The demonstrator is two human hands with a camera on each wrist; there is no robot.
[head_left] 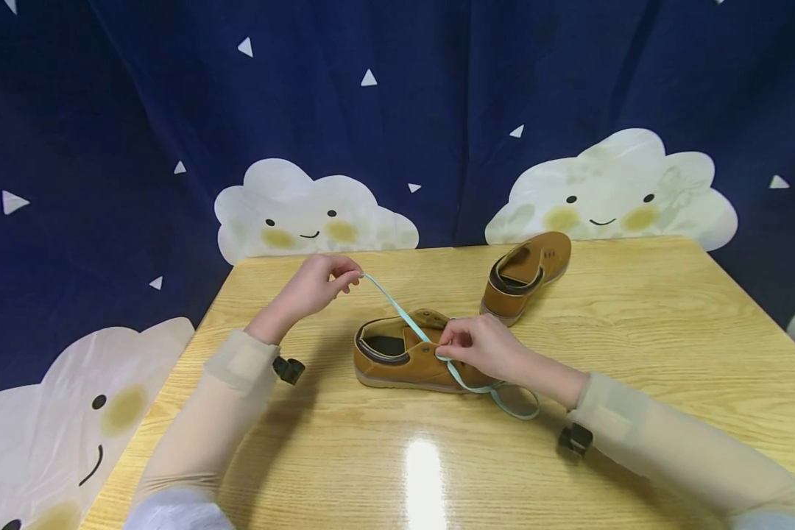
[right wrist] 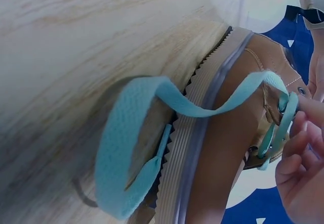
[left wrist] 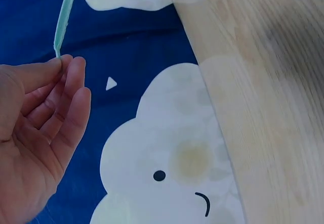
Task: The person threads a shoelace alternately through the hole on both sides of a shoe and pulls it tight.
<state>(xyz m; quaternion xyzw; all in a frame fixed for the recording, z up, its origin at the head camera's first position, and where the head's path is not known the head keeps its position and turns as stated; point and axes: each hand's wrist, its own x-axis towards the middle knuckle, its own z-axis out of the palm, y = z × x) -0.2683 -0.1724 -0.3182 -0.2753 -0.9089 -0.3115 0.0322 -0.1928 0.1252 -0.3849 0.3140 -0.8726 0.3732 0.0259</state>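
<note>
A brown shoe (head_left: pixel 404 372) lies on the table with its toe toward the right, partly behind my right hand. Its flat turquoise shoelace (head_left: pixel 397 308) runs through the eyelets, as the right wrist view shows. My left hand (head_left: pixel 318 285), raised to the left above the shoe, pinches one tip of the lace between thumb and finger; that stretch is drawn straight. At the eyelets, my right hand (head_left: pixel 486 346) pinches the lace close to the leather. The other lace end (right wrist: pixel 121 148) hangs in a loose loop over the shoe's side onto the table.
A second brown shoe (head_left: pixel 526 276), with no lace visible, stands farther back to the right. The wooden table (head_left: pixel 669 331) ends at a dark blue curtain (head_left: pixel 437 110) with white clouds. A dark clip (head_left: pixel 288 369) sits on my left wrist, another (head_left: pixel 575 440) on the right.
</note>
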